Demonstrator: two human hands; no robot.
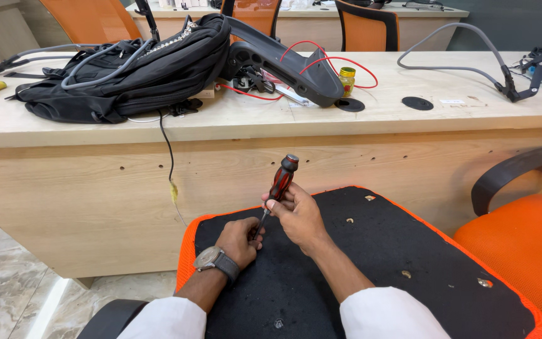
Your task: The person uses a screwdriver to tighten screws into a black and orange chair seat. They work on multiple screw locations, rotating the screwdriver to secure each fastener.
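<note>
- A screwdriver [278, 188] with a red and black handle stands near the centre of the frame, its long axis tilted, the handle cap leaning toward the upper right and the thin shaft running down to the lower left.
- The right hand [297, 213] grasps the lower part of the handle, fingers [275, 202] wrapped round it from the right side, with the cap poking free above them.
- The left hand [239, 240], a grey-strapped watch [214, 259] on its wrist, sits just below and left of the right, its fingers curled in around the shaft's lower end; whether they pinch the tip itself or a fastener under it cannot be told, since the tip is hidden.
- Both hands rest over the upturned underside of an orange chair seat [346, 263], a black fabric-covered panel filling the lower centre of the frame, with several small metal fittings showing across it to the right.
- The tool's tip meets the panel near its upper left corner, directly under the left hand, so the left hand is the nearer one to the contact point while the right commands the handle above.
- Behind, across the upper frame, a pale wooden bench [409, 119] carries a black backpack [127, 78] at upper left, a dark plastic chair part [296, 63] with red wires [340, 59] looped about it, and a small yellow-lidded jar [347, 80].
- Another orange chair [522, 245] stands at the right edge.
</note>
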